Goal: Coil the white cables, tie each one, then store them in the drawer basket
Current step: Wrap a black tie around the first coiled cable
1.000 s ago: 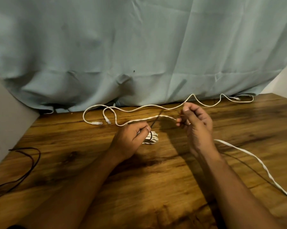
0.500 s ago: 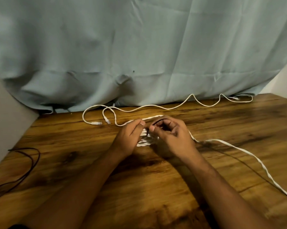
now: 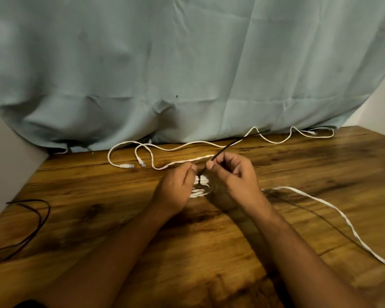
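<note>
Surface: a wooden table (image 3: pixel 120 218) with a dark, streaky grain, filling the lower half of the view.
Back edge: a pale blue-green cloth (image 3: pixel 187 63) hangs down to the table's far side.
Far side: a loose white cable (image 3: pixel 209 142) snakes across the wood, with plug ends at far right and left of centre.
Centre: a small white coil (image 3: pixel 200 187) lies on the wood.
Right: another white cable (image 3: pixel 342 218) trails from the centre toward the lower right edge.
Left: a thin black cable (image 3: pixel 39 216) loops near the table's left edge.
</note>
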Available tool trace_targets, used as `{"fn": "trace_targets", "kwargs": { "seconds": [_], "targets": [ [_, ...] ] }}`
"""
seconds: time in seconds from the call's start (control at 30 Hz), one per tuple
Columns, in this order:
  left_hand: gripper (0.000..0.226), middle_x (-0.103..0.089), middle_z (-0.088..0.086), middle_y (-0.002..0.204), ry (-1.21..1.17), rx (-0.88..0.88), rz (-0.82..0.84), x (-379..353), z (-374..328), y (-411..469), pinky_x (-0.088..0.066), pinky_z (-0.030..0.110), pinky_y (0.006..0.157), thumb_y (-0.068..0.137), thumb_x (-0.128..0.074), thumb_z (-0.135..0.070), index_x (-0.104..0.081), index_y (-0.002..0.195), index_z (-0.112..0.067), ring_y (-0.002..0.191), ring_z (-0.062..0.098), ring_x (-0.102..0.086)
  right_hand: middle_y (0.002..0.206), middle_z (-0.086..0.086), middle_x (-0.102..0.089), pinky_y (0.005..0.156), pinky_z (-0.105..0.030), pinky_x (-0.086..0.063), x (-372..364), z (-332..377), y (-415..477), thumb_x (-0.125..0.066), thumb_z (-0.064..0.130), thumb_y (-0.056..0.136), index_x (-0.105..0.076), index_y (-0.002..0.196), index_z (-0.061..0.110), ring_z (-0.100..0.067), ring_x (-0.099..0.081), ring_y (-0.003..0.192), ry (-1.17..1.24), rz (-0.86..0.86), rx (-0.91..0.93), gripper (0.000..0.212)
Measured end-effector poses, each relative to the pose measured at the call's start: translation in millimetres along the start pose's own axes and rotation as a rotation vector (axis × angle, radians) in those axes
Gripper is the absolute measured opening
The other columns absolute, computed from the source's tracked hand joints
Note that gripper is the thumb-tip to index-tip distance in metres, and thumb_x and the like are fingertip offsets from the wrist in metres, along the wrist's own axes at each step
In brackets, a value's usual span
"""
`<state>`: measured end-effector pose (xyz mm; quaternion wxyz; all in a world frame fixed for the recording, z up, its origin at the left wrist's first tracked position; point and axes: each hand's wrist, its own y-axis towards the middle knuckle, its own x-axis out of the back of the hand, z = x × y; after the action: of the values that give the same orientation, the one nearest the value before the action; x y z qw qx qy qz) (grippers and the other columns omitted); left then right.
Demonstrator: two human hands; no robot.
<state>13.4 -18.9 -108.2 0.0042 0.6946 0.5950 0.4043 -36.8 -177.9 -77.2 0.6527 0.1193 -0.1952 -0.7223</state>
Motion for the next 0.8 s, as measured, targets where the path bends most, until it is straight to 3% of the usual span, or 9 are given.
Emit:
{"fn": "trace_targets", "kwargs": {
  "seconds": [0.03,0.1,0.23,0.33,0.47,0.53,0.67,0.8],
  "targets": [
    [0.032,-0.057,-0.001,0.073,-0.02,0.056,-0.021,2.2,3.9,3.0,-0.046,0.046,0.068,0.109,-0.041,-0.027,-0.053,0.079,-0.028,0.07,0.02,-0.055,0.072,0.002,-0.066,0.063,-0.019,-0.047,-3.0,4.9,-4.9,-0.07,0.002,0.095,-0.067,0.084,0.005,-0.004,-0.059,0.065,-0.018,0.074,0.02,0.011],
    [0.033,-0.056,-0.002,0.074,-0.034,0.094,-0.042,6.8,7.6,5.1,-0.043,0.042,0.069,0.109,-0.042,-0.024,-0.052,0.078,-0.029,0.071,0.017,-0.053,0.077,-0.002,-0.066,0.062,-0.022,-0.046,-10.2,7.1,-9.7,-0.069,0.002,0.095,-0.067,0.09,-0.003,-0.011,-0.057,0.069,-0.034,0.158,0.028,0.008],
    [0.032,-0.054,-0.008,0.067,0.044,-0.034,-0.036,8.7,0.7,-4.4,-0.041,0.039,0.061,0.107,-0.038,-0.033,-0.051,0.078,-0.03,0.064,0.013,-0.054,0.069,-0.003,-0.067,0.065,-0.033,-0.048,-9.2,-0.7,1.9,-0.064,0.001,0.099,-0.062,0.085,0.006,-0.025,-0.059,0.068,0.072,-0.003,-0.044,0.015],
    [0.032,-0.054,-0.005,0.065,0.164,-0.19,0.004,3.3,-11.1,-9.1,-0.044,0.045,0.055,0.104,-0.033,-0.041,-0.053,0.085,-0.026,0.058,0.017,-0.054,0.066,-0.004,-0.064,0.063,-0.028,-0.051,-3.2,-13.8,8.7,-0.062,0.001,0.1,-0.058,0.083,0.008,-0.012,-0.061,0.06,0.05,-0.104,-0.127,0.019],
    [0.029,-0.054,-0.007,0.066,0.302,-0.335,-0.013,3.5,-14.7,-10.1,-0.045,0.044,0.053,0.106,-0.032,-0.04,-0.055,0.096,-0.025,0.055,0.014,-0.053,0.068,-0.008,-0.057,0.066,-0.037,-0.044,-3.7,-22.3,9.6,-0.067,0.009,0.095,-0.061,0.078,0.015,-0.023,-0.049,0.066,0.032,-0.086,-0.185,0.019],
    [0.025,-0.052,-0.01,0.063,0.283,-0.325,-0.014,6.2,-16.1,-10.5,-0.042,0.038,0.05,0.107,-0.033,-0.041,-0.053,0.103,-0.027,0.053,0.007,-0.051,0.068,-0.005,-0.059,0.066,-0.033,-0.047,-4.6,-21.0,9.9,-0.069,0.01,0.092,-0.063,0.073,0.021,-0.021,-0.054,0.067,0.058,-0.075,-0.21,0.023],
    [0.02,-0.053,-0.011,0.061,0.225,-0.328,-0.015,11.1,-17.2,-13.8,-0.04,0.035,0.049,0.108,-0.037,-0.04,-0.054,0.11,-0.031,0.053,0.007,-0.051,0.067,-0.007,-0.06,0.058,-0.027,-0.043,-7.7,-17.0,7.9,-0.063,0.002,0.098,-0.062,0.077,0.011,-0.015,-0.054,0.061,0.091,-0.059,-0.244,0.022],
    [0.018,-0.051,-0.01,0.061,0.144,-0.33,0.0,9.0,-16.1,-14.8,-0.037,0.033,0.048,0.108,-0.04,-0.037,-0.056,0.101,-0.03,0.053,0.009,-0.051,0.07,-0.005,-0.063,0.06,-0.023,-0.047,-7.2,-18.8,6.6,-0.065,0.002,0.097,-0.064,0.081,0.01,-0.01,-0.057,0.063,0.125,-0.022,-0.264,0.018]
  ]
}}
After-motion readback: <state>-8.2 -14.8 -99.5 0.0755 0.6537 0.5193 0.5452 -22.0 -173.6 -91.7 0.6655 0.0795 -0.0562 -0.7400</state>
